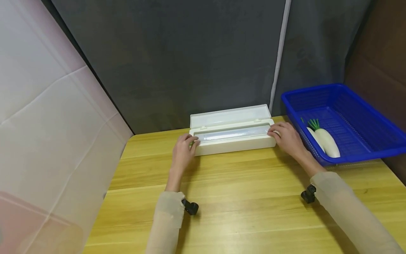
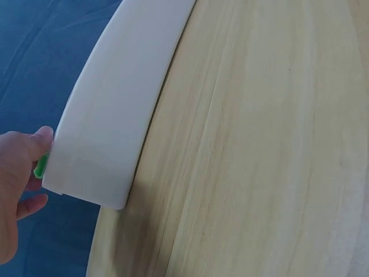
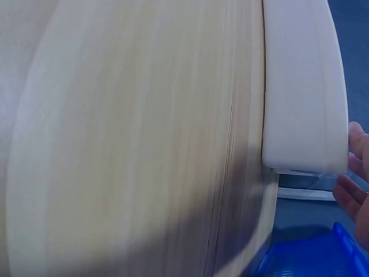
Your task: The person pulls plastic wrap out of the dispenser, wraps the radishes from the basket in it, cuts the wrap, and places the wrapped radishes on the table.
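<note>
A long white cling film dispenser box (image 1: 236, 145) stands at the table's far edge, its lid (image 1: 229, 117) raised and tilted back. Inside lies a shiny strip of cling film (image 1: 233, 134). At the box's left front corner my left hand (image 1: 183, 150) pinches a small green tab (image 2: 41, 165) between thumb and finger. My right hand (image 1: 287, 137) is at the opposite end, fingers bent and tips at the upper rim beside the film. The right wrist view catches just part of those fingers (image 3: 357, 164); whether they pinch film or rest on the box is hidden.
To the right, a blue plastic basket (image 1: 374, 106) holds two white radishes (image 1: 327, 143) with green stems, close to my right forearm. Dark grey cloth (image 1: 171, 67) hangs behind the wooden table (image 1: 241, 197). A pale panel (image 1: 57, 116) flanks the left side.
</note>
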`<state>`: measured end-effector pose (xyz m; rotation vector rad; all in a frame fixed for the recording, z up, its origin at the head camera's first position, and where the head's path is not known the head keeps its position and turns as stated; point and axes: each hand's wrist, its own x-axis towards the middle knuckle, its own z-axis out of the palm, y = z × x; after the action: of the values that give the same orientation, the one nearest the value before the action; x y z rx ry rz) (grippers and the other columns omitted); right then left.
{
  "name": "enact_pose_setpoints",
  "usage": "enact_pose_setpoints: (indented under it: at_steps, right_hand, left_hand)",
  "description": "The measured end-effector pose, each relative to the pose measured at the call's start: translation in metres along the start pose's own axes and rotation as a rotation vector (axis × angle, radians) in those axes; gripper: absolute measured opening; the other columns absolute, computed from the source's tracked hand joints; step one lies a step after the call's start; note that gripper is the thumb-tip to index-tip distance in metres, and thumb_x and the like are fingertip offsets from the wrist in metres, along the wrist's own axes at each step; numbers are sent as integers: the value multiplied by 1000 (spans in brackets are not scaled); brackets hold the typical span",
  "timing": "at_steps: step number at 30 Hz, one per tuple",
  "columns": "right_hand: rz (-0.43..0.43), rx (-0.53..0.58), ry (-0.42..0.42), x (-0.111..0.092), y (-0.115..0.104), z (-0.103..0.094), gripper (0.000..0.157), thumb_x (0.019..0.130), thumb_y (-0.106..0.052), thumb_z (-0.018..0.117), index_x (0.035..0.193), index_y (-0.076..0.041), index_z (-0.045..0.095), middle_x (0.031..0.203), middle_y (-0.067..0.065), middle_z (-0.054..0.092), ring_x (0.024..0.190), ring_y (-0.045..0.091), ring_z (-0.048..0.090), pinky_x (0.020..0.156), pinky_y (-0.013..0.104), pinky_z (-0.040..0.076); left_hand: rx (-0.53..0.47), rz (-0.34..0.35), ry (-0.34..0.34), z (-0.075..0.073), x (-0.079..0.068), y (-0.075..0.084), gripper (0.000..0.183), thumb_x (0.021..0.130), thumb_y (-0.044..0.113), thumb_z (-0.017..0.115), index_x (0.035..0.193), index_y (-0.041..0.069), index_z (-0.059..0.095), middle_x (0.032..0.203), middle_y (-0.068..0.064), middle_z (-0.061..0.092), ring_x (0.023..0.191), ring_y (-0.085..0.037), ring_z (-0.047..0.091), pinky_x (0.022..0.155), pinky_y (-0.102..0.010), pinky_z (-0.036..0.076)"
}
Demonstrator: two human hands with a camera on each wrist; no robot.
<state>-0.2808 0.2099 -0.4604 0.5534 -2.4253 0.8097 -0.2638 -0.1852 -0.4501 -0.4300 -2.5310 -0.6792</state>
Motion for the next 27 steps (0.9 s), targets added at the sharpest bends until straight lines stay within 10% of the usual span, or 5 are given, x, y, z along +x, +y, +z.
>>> enact_pose_setpoints:
  at_steps: [27]
  right_hand:
    - [93, -38, 40, 3, -7, 5, 11, 98, -7, 65, 93, 4, 65, 93, 20, 65, 90, 40, 59, 79, 54, 48]
  left_hand:
    - [38, 85, 20, 0, 6, 3, 8, 92, 7, 75, 88, 0, 73, 88, -11, 67, 81, -30, 57, 74, -41, 51]
